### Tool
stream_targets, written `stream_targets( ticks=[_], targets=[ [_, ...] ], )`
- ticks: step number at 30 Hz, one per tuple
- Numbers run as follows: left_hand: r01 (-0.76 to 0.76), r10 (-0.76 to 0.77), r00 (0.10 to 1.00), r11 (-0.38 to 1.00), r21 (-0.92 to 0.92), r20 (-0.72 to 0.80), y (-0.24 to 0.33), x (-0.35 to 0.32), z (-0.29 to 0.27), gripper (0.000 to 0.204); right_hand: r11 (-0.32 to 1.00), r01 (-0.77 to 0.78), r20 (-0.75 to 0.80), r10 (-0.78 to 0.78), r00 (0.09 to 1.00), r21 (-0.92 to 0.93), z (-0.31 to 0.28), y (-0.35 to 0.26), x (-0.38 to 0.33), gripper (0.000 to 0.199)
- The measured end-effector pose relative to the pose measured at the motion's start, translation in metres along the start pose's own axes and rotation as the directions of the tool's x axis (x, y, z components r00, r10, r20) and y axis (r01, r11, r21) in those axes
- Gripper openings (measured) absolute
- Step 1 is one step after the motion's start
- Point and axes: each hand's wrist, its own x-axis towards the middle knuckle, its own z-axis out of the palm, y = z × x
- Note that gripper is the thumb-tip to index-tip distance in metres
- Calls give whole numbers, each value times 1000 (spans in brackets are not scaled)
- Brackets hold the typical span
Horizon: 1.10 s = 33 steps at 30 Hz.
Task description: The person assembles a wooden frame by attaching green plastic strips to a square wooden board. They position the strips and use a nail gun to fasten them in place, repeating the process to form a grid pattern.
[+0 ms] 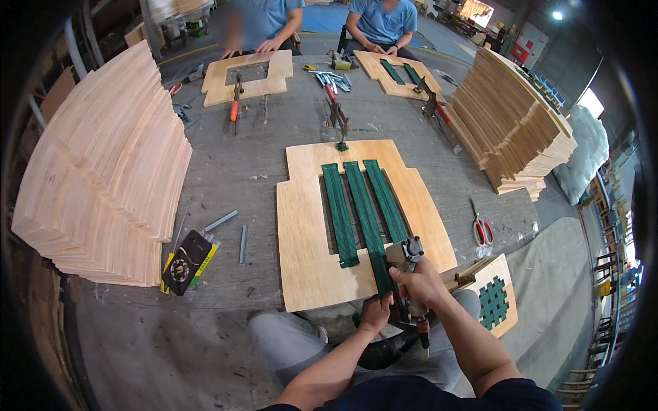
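Green strap (pixel 375 255) ends at the plywood frame's (pixel 301 233) lower edge, frame centre. My left hand (pixel 375 314) pinches it; my right hand (pixel 419 281) grips the staple gun (pixel 404 255). Risk: staple hitting fingers, strap slipping slack.

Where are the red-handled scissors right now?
In the head view the scissors lie on the grey table, right of the plywood panel and below the right-hand stack of boards, beyond the right hand.
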Motion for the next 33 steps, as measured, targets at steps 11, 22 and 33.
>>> stream_targets(
  ticks=[11,22,33],
  targets=[
    [-55,61,997,990,129,-37,-8,0,1,40,995,46,27,-44,999,-84,11,7,4,29],
    [-42,43,999,990,133,-10,-13,0,4,42,1000,23,77,-24,997,8,10,2,-4,35],
    [249,-238,969,935,-251,72,26,-11,-2,44,972,123,-167,-90,982,200,-50,55,-5,35]
  ],
)
